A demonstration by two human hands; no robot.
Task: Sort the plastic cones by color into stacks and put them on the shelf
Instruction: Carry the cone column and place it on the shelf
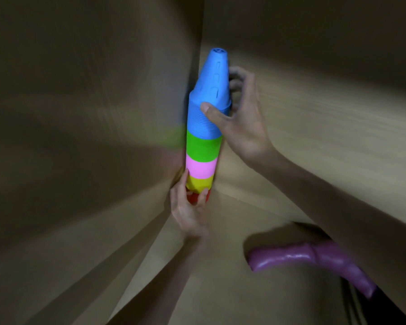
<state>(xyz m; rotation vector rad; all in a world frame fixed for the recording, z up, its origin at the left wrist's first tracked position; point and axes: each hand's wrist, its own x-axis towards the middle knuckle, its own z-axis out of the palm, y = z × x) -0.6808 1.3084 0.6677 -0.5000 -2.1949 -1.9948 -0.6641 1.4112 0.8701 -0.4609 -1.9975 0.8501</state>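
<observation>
A tall stack of plastic cones (203, 141) stands in the inner corner of a wooden shelf (314, 118). Its bands run red at the base, then yellow, pink, green and blue at the top. My right hand (239, 118) grips the blue section, thumb across the front and fingers behind it. My left hand (190, 205) holds the base, its fingers curled round the red and yellow cones. The stack leans against the left side panel (92, 113).
The shelf's side panel fills the left of the view and its back wall the upper right. A glossy purple object (314, 261) lies at the lower right under my right forearm. The view is blurred.
</observation>
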